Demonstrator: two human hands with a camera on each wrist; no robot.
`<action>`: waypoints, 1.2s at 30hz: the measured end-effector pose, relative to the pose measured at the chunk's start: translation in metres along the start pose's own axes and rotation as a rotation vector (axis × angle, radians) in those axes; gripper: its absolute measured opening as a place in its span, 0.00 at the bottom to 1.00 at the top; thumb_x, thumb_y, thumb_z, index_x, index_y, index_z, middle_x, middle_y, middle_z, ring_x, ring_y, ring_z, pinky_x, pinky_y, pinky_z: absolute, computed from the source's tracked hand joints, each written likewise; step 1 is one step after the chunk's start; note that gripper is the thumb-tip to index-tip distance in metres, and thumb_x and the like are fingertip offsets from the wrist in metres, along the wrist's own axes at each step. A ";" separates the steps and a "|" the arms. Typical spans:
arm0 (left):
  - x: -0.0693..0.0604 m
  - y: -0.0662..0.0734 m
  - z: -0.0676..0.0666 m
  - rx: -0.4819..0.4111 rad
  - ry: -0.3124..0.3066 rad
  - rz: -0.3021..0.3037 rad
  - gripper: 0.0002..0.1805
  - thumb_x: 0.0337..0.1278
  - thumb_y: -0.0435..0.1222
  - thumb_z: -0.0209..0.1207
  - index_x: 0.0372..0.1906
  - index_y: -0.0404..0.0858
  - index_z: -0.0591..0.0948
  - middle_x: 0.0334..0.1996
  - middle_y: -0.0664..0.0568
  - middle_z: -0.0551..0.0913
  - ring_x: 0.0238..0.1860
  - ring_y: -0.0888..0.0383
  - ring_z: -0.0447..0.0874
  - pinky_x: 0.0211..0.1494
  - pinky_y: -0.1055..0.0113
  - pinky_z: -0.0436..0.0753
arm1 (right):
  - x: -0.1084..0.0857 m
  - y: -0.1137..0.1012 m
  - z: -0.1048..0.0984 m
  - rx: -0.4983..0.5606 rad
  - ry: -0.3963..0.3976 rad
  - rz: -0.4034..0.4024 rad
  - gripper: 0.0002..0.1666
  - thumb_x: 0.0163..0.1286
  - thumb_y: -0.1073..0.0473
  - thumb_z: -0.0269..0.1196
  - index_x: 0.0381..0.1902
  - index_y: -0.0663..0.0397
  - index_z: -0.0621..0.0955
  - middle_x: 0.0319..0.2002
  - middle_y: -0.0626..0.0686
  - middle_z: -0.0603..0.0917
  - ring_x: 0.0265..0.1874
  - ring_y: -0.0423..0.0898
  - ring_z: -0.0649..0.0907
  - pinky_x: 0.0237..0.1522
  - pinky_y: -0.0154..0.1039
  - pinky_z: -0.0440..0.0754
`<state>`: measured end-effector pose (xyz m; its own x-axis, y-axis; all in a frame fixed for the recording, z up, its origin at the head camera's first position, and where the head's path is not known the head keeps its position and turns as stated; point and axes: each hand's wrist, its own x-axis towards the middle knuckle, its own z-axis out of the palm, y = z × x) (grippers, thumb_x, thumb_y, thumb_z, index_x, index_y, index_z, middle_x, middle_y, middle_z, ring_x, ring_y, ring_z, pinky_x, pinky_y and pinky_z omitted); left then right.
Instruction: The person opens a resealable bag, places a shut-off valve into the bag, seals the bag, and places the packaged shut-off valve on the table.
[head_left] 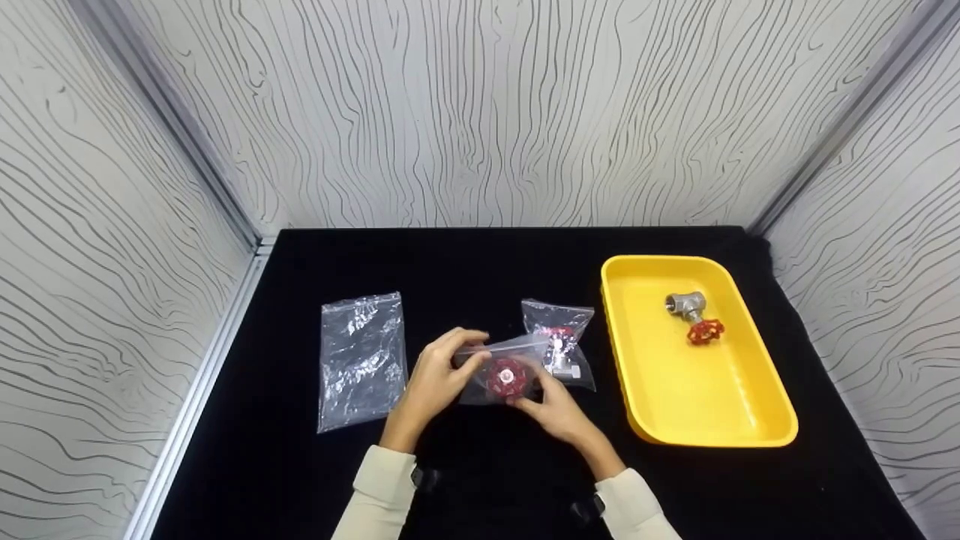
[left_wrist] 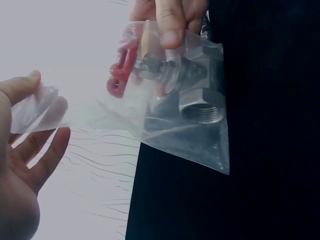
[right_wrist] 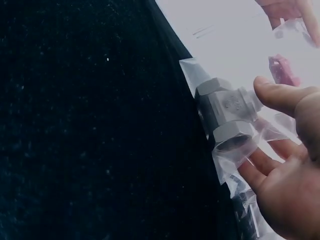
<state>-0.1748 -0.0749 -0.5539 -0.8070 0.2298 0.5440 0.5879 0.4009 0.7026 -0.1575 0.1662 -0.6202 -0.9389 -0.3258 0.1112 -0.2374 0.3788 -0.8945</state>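
Observation:
A metal gate valve with a red handwheel (head_left: 507,377) sits inside a clear zip bag (left_wrist: 175,137), held up between both hands. My left hand (head_left: 441,373) pinches the bag near its zip edge, between thumb and fingers. With thumb and fingers my right hand (head_left: 553,409) grips the bagged valve around its stem. In the right wrist view the valve's hexagonal body (right_wrist: 227,110) shows through the plastic, its threaded end facing down. Just behind the right hand, a second bagged valve (head_left: 559,352) lies on the black cloth.
A flat clear zip bag (head_left: 361,364) lies on the black cloth (head_left: 450,270) at the left. To the right stands a yellow tray (head_left: 675,390), with an unbagged red-wheeled valve (head_left: 694,316) lying in it. Patterned white walls (head_left: 480,112) surround the table.

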 end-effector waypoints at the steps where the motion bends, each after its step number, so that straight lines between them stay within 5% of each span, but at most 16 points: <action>1: -0.002 -0.002 0.000 -0.025 -0.003 -0.019 0.15 0.67 0.40 0.71 0.53 0.37 0.87 0.43 0.53 0.90 0.44 0.60 0.89 0.50 0.63 0.89 | 0.000 0.000 0.000 -0.003 0.006 -0.001 0.38 0.66 0.61 0.75 0.72 0.51 0.75 0.66 0.58 0.83 0.63 0.54 0.81 0.69 0.54 0.78; 6: -0.018 -0.011 0.003 -0.109 -0.049 -0.158 0.29 0.62 0.44 0.75 0.65 0.41 0.81 0.52 0.52 0.88 0.49 0.56 0.88 0.55 0.61 0.87 | -0.001 0.000 0.000 -0.018 0.023 -0.014 0.35 0.68 0.60 0.74 0.71 0.52 0.76 0.64 0.57 0.84 0.61 0.52 0.82 0.67 0.50 0.80; 13: -0.050 -0.032 0.020 -0.208 -0.215 -0.371 0.50 0.54 0.50 0.79 0.78 0.38 0.68 0.69 0.45 0.79 0.64 0.47 0.82 0.69 0.49 0.83 | -0.002 0.004 0.001 -0.006 0.029 -0.025 0.32 0.70 0.62 0.72 0.69 0.53 0.76 0.64 0.58 0.85 0.64 0.55 0.81 0.72 0.58 0.76; 18: -0.063 -0.038 0.033 -0.206 -0.252 -0.387 0.47 0.52 0.44 0.81 0.75 0.36 0.71 0.70 0.43 0.78 0.69 0.46 0.78 0.74 0.52 0.79 | -0.002 0.005 0.002 -0.004 0.018 -0.032 0.30 0.71 0.61 0.71 0.69 0.52 0.77 0.62 0.56 0.85 0.63 0.50 0.82 0.71 0.51 0.78; 27: -0.060 -0.042 0.044 -0.153 -0.176 -0.356 0.28 0.66 0.42 0.72 0.67 0.38 0.81 0.65 0.44 0.84 0.68 0.45 0.81 0.75 0.47 0.77 | -0.001 0.010 0.004 0.036 -0.007 -0.011 0.39 0.66 0.62 0.75 0.72 0.52 0.74 0.66 0.60 0.83 0.64 0.56 0.82 0.70 0.51 0.78; 36: -0.059 -0.042 0.051 -0.198 -0.075 -0.333 0.16 0.68 0.39 0.69 0.58 0.43 0.86 0.56 0.50 0.89 0.56 0.57 0.86 0.65 0.59 0.84 | -0.001 0.015 0.007 0.007 0.061 -0.054 0.36 0.67 0.69 0.72 0.72 0.61 0.75 0.64 0.64 0.84 0.60 0.56 0.85 0.66 0.45 0.84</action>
<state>-0.1547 -0.0602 -0.6390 -0.9529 0.1828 0.2419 0.2871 0.2873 0.9138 -0.1579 0.1660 -0.6373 -0.9383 -0.2923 0.1849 -0.2862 0.3563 -0.8894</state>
